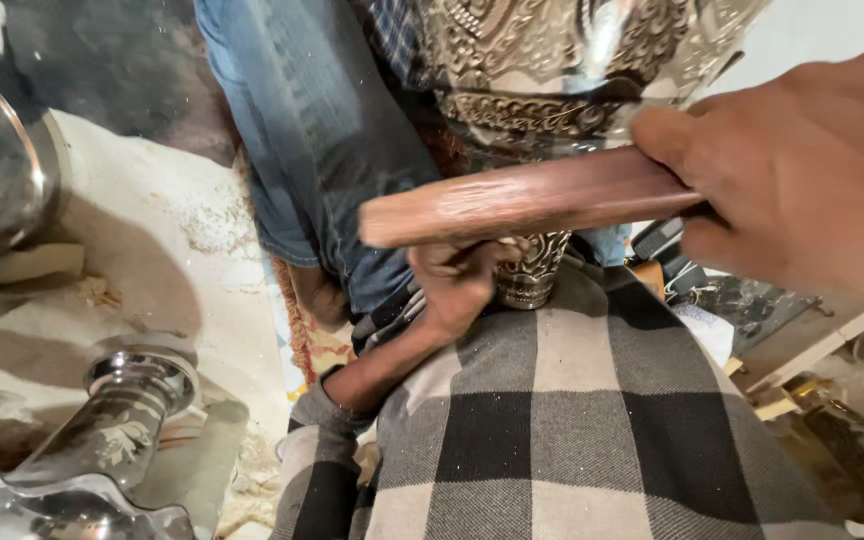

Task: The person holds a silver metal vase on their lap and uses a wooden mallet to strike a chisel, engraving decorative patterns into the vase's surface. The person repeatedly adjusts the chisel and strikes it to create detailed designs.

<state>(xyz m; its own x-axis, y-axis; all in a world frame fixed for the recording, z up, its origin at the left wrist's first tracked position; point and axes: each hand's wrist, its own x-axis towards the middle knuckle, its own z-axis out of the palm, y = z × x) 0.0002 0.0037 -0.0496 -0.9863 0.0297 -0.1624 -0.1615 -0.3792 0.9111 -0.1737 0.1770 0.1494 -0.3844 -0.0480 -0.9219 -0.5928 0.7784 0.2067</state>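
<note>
Head view: our right hand is wrapped around one end of a wooden stick, fingers curled tight on it. The stick lies nearly level across the frame, free end pointing left, crossing in front of the embossed silver vessel.

Our left hand sits under the stick, gripping the vessel's narrow foot from the left side. Thumb and fingers are partly hidden behind the stick, so we can't tell how far they wrap. The left forearm runs down-left into a checked sleeve.

The vessel stands on our lap, base down on the black-and-grey checked cloth. Its wide body fills the top of the frame and is heavily patterned in relief. Behind it is a leg in blue jeans.

Left of us, on the pale dusty floor: a polished metal stand lying tilted at lower left, and the rim of a large shiny bowl at the left edge.

Right side: scraps of wood and a dark brass-coloured piece, well apart from both hands.
</note>
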